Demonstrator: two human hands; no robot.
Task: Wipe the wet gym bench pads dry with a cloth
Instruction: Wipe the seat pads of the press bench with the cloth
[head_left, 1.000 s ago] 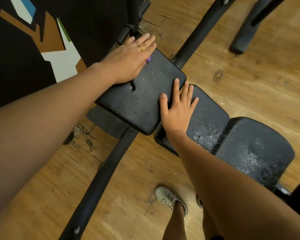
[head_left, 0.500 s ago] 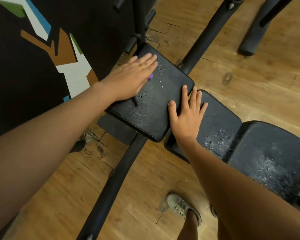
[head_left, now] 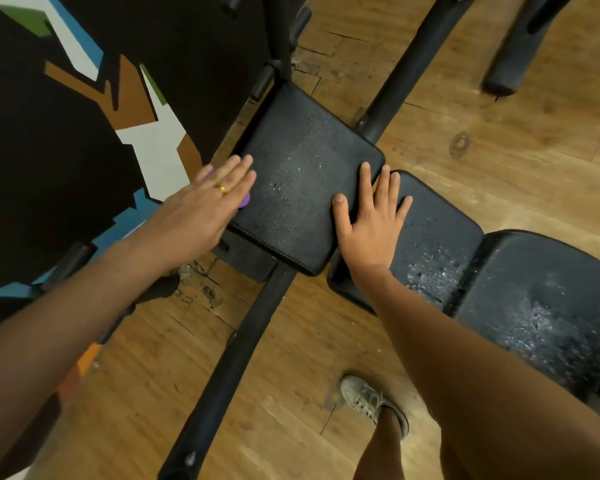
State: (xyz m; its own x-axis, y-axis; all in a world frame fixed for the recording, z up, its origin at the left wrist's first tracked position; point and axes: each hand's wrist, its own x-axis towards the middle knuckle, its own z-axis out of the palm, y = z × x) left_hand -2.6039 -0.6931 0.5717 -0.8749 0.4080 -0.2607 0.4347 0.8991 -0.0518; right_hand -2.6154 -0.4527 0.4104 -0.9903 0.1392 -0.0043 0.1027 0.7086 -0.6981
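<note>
The black grained-vinyl bench pads (head_left: 302, 188) and brown wooden plank floor (head_left: 499, 174) are being viewed steeply downward by a head-worn wide-angle camera close above.

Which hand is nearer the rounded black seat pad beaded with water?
Right. The right hand lies flat where the middle black pad adjoining the seat pad begins; the left hand presses purple cloth on the square black pad beyond.

Gym. Three black padded cushions in row: square pad (head_left: 302, 181), middle pad (head_left: 437, 237), end pad (head_left: 541, 299); grained vinyl, stitched edge, water drops on top. Thick black steel tube (head_left: 229, 372) passes under square pad; second tube (head_left: 395, 81) beyond it. Black leg (head_left: 510, 67) of other equipment at top right. Worn, cracked wooden plank floor (head_left: 499, 168). Dark wall (head_left: 136, 109) painted with angular coloured shapes. Sports shoe (head_left: 364, 398) on floor.
</note>
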